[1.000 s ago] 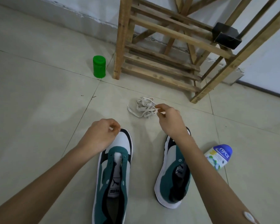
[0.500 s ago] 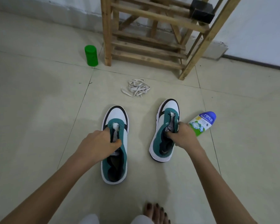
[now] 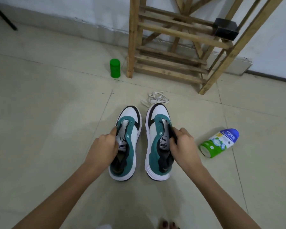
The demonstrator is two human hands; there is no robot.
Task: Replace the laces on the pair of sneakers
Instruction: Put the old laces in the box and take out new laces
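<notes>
Two green, white and black sneakers stand side by side on the tiled floor, toes pointing away, both without laces. My left hand [image 3: 102, 147] grips the left edge of the left sneaker [image 3: 130, 142] beside its tongue. My right hand [image 3: 182, 147] grips the right edge of the right sneaker [image 3: 155, 139] at the eyelet row. A loose bundle of white laces [image 3: 156, 98] lies on the floor just beyond the right sneaker's toe.
A wooden rack [image 3: 177, 47] stands against the wall behind the laces, with a black box [image 3: 225, 29] on it. A green jar [image 3: 115, 68] stands left of the rack. A blue-capped bottle [image 3: 219, 142] lies right of the sneakers. My toes [image 3: 168, 225] show at the bottom edge.
Both hands have shifted the sneakers closer together, now parallel and nearly touching. The right sneaker moved left, away from the bottle. The camera view has risen.
</notes>
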